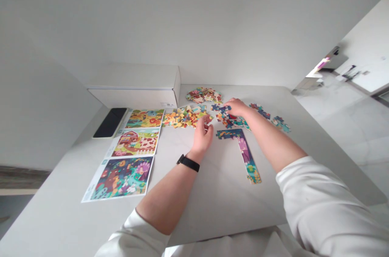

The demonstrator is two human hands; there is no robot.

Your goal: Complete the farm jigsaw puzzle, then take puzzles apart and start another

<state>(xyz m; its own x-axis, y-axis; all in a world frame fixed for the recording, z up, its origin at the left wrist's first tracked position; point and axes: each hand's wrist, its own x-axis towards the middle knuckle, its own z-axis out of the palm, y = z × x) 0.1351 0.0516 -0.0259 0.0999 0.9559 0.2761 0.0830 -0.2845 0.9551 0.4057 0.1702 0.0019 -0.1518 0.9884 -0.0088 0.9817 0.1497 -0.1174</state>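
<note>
My right hand [237,107] reaches into a pile of dark-coloured puzzle pieces [226,120]. Its fingers are closed at a dark blue puzzle piece [224,109], and the fingertips are partly hidden. My left hand [203,133] rests by the right end of a yellowish heap of puzzle pieces [182,117]. Its fingers are loosely bent with the thumb apart, and nothing shows in them. Below both hands lies a joined corner strip of puzzle [246,151], dark blue along the top and purple to green down the right side.
Three printed picture sheets [121,178] lie in a column on the left of the table [219,204]. A black phone [110,122] is beside them, in front of a white box [133,97]. Another puzzle heap [204,95] sits near the wall; loose pieces [281,124] lie right.
</note>
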